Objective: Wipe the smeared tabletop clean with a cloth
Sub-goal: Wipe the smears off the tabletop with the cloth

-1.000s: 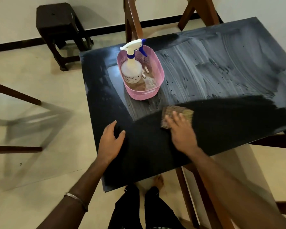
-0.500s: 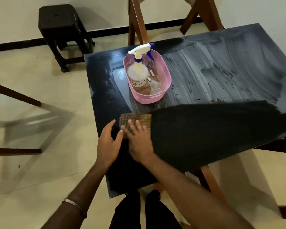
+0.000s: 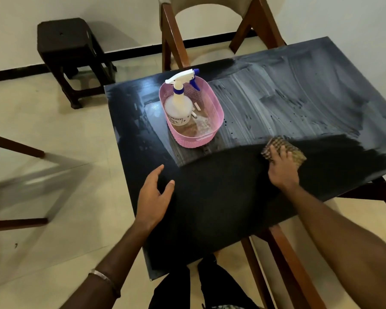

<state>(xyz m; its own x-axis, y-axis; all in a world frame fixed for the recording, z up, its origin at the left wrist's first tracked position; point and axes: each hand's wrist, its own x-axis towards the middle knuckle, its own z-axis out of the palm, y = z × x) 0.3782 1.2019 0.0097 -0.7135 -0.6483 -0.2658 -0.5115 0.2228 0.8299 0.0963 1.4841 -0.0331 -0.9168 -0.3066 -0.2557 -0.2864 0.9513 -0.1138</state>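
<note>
Right hand (image 3: 282,172) pressed flat on the cloth (image 3: 283,150), fingers spread to bear down at the border between clean and smeared worktop (image 3: 210,208). Left hand (image 3: 153,197) open, empty, palm braced near the edge for balance. Basket (image 3: 212,121) parked clear of the wiped strip.

Left hand (image 3: 153,197) flat, fingers spread; right hand (image 3: 282,169) pressing down.
</note>
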